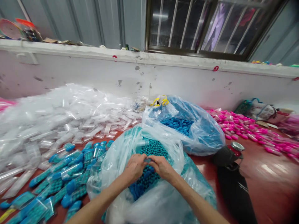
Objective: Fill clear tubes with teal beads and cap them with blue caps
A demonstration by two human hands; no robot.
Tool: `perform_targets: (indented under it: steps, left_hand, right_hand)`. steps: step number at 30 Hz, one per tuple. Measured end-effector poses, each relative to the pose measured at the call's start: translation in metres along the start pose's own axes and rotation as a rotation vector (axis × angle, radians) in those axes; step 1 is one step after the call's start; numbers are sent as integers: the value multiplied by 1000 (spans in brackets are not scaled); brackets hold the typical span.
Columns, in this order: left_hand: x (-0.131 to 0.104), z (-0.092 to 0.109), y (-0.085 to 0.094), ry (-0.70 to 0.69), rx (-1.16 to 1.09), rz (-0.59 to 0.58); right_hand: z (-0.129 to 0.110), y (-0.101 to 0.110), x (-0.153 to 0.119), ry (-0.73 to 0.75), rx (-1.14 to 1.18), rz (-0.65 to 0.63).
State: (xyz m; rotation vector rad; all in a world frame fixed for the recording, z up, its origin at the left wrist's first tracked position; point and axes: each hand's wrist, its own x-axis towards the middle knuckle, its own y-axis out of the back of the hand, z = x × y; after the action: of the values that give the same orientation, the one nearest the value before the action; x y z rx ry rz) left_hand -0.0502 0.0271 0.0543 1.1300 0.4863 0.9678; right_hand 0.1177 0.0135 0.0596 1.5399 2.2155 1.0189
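Observation:
My left hand (136, 167) and my right hand (161, 166) meet fingertip to fingertip above an open plastic bag (109, 174) of teal beads (155, 147). Both hands have their fingers pinched together; a small bluish or clear item seems to be between them, too blurred to name. Some blue pieces (136, 190) lie on the beads at the near side of the bag. To the left of the bag, clear tubes filled with teal beads and fitted with blue ends (72, 171) are heaped on the red table.
A large pile of clear empty tubes (58, 115) covers the left. Behind the bead bag sits a bag of blue pieces (178, 124). Pink filled pieces (247, 127), a lidded jar (236, 147) and a black strip (235, 193) are on the right.

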Motion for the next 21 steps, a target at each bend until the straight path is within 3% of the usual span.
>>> perform_targets:
  steps: [7,11,15,19,21]
  left_hand:
    - [6,-6,8,47,-480,-104]
    - [7,-5,5,75,-294,37]
    - [7,-3,6,39,-356,-67]
    - [6,0,12,90,-331,61]
    - [5,-2,13,93,-502,-32]
  right_hand:
    - [12,-6,8,-273,443,50]
    - [15,-9,10,-257,411,137]
    - [16,-9,10,-238,423,189]
    - [14,-10,11,-258,438,199]
    - [16,-10,10,-271,492,181]
